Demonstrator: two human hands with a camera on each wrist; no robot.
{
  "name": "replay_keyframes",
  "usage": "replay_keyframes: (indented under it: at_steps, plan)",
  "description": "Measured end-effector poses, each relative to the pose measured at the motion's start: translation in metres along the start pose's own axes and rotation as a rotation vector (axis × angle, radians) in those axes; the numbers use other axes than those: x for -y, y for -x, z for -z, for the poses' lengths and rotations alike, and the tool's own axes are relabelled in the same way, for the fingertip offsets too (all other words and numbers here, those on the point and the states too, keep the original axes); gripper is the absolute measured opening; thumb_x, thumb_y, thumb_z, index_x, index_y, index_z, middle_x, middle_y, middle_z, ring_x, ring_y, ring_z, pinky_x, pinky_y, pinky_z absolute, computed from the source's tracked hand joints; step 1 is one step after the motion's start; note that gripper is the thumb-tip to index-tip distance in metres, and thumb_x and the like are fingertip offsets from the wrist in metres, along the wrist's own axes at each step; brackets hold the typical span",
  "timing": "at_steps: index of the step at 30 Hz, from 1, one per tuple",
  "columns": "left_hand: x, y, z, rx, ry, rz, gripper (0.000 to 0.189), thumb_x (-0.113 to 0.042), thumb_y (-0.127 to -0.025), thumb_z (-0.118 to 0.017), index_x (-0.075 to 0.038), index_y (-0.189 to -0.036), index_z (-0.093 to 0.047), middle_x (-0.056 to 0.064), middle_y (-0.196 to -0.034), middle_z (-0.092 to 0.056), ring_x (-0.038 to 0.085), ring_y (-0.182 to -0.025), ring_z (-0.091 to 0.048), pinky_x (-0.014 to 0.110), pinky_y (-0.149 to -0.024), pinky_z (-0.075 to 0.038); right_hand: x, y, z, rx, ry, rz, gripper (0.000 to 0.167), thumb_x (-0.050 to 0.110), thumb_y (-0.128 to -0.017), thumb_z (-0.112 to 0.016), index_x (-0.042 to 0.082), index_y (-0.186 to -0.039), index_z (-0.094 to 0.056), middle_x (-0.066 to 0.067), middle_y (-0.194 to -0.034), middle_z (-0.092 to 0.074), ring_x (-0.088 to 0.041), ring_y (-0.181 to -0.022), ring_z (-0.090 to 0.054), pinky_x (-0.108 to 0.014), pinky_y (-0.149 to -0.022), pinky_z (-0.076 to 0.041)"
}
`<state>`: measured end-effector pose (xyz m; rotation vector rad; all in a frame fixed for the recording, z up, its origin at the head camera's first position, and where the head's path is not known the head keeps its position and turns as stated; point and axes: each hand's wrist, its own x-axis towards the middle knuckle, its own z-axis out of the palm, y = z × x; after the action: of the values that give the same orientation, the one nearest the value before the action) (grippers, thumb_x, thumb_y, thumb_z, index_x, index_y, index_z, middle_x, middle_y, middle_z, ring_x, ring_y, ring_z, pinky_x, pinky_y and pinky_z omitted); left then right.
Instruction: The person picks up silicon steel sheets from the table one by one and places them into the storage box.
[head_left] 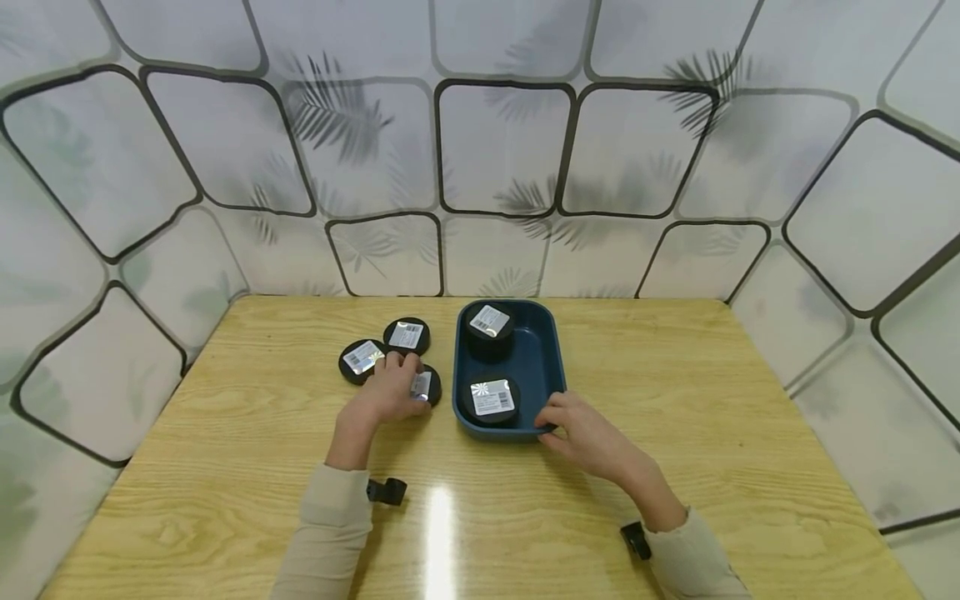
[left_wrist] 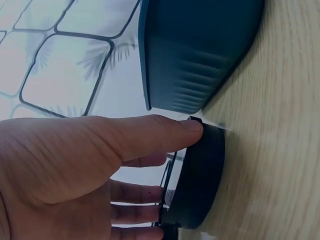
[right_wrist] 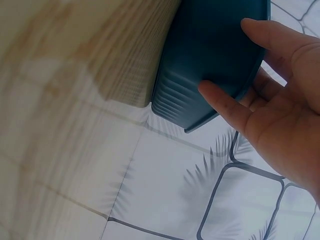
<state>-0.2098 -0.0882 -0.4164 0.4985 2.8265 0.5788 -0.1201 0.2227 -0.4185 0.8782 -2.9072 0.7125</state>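
Observation:
My left hand grips a black round container with a silver-white label, on the table just left of the blue tray. In the left wrist view the thumb presses one edge of that container and the fingers reach its far side. My right hand holds the front right corner of the blue tray, its fingers over the rim. In the right wrist view the thumb lies against the tray's outer wall. Inside the tray, black containers sit at the back left and front left.
Two more labelled black containers, one at the left and one behind, lie beside my left hand. Patterned cloth walls surround the wooden table at the back and sides.

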Motion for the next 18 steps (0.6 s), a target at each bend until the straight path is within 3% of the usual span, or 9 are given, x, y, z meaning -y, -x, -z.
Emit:
replay_keyframes:
  at_steps: [11,18]
  plan:
    - [-0.0041,0.0011,-0.0052,0.023,-0.012,0.011,0.075,-0.022,-0.082,-0.081,-0.006,-0.143,-0.040,0.028,-0.135,-0.040,0.045,-0.122,-0.040,0.062,-0.097,-0.041,-0.0010,0.0011,-0.0019,-0.007,0.001,0.011,0.008,0.007,-0.086,-0.076,0.011,-0.092,-0.073,0.005,-0.089,-0.057,-0.012,-0.086,-0.051,-0.031,-0.075,-0.049]
    - [-0.0035,-0.0010,-0.0075,0.022,-0.022,0.013,0.081,-0.023,-0.081,-0.082,-0.008,-0.147,-0.037,0.028,-0.135,-0.042,0.046,-0.123,-0.041,0.063,-0.097,-0.041,-0.0009,0.0011,-0.0016,-0.004,0.004,0.008,0.008,0.007,-0.086,-0.076,0.011,-0.092,-0.073,0.005,-0.089,-0.056,-0.012,-0.085,-0.050,-0.031,-0.075,-0.049]
